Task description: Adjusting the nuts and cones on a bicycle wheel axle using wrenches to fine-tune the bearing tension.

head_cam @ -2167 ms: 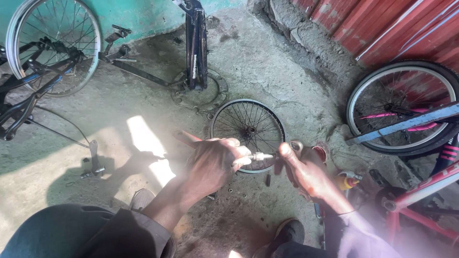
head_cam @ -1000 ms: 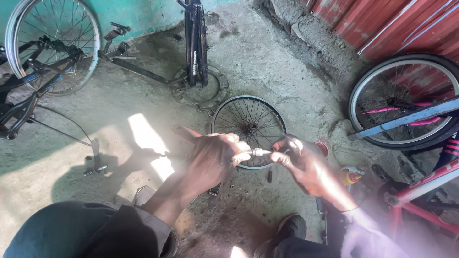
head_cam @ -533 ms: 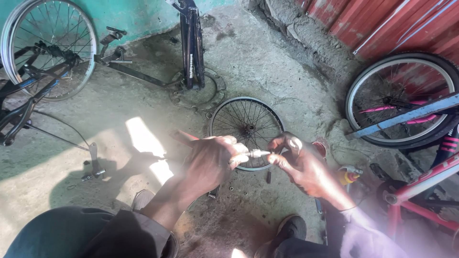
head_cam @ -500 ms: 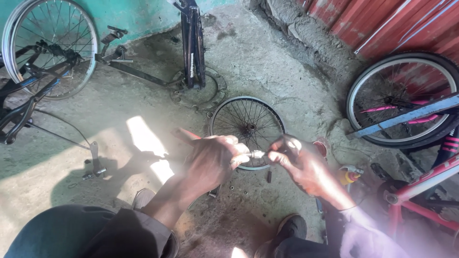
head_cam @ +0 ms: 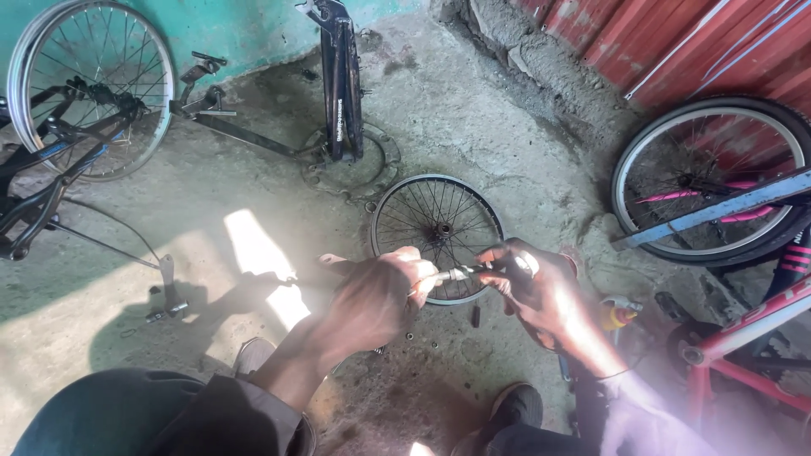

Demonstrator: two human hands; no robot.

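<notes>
My left hand (head_cam: 376,300) and my right hand (head_cam: 541,291) are held close together over the dirty concrete floor. Between them runs a short silvery metal axle (head_cam: 454,274); the left fingers pinch its near end and the right fingers grip its far end. Glare washes out the finer details of the part. Directly behind the hands a small spoked bicycle wheel without a tyre (head_cam: 437,224) lies flat on the floor. My knees and shoes show at the bottom edge.
A large wheel on a dark bicycle frame (head_cam: 89,89) stands at the left. A black fork (head_cam: 340,80) rises over a chainring (head_cam: 351,165). At the right are a tyred wheel (head_cam: 710,181) and a pink frame (head_cam: 743,338). Small parts lie under the hands.
My right hand has moved in from the right and closed on the axle's far end. Both hands have stayed together since, with small turning motions.
</notes>
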